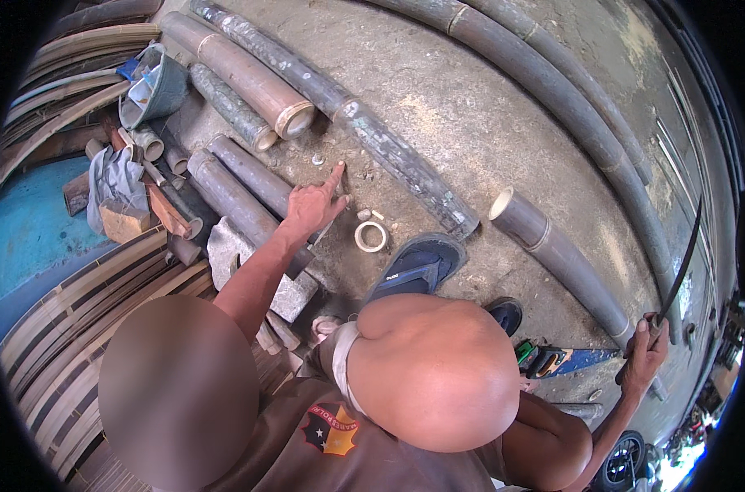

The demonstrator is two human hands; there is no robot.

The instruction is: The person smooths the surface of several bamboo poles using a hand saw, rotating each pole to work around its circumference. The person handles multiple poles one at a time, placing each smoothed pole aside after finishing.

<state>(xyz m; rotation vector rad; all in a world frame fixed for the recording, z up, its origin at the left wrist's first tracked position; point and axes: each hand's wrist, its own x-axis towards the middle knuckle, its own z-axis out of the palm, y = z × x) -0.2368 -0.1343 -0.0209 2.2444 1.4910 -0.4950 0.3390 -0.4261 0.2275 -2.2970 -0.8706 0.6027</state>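
Observation:
My left hand [313, 203] reaches over the floor with its index finger stretched out and the others loosely bent. It appears to hold nothing. Below its fingers lies a pale bamboo ring [371, 237], with small cut bits beside it. Two short bamboo pieces [235, 201] lie under and left of my wrist. Far to the right, my right hand [647, 357] is wrapped round the handle of a machete [689, 258], whose long dark blade points up and away. Near that hand are a cut bamboo length [553, 242] and a handsaw [582, 361] with a blue blade.
Long bamboo poles [537, 98] curve across the far right, and more [249, 70] lie at the upper left. A grey bucket [155, 86], a grey cloth [118, 184], a stone block [282, 291] and stacked bamboo strips [85, 303] crowd the left. My sandalled foot [422, 266] stands near the ring.

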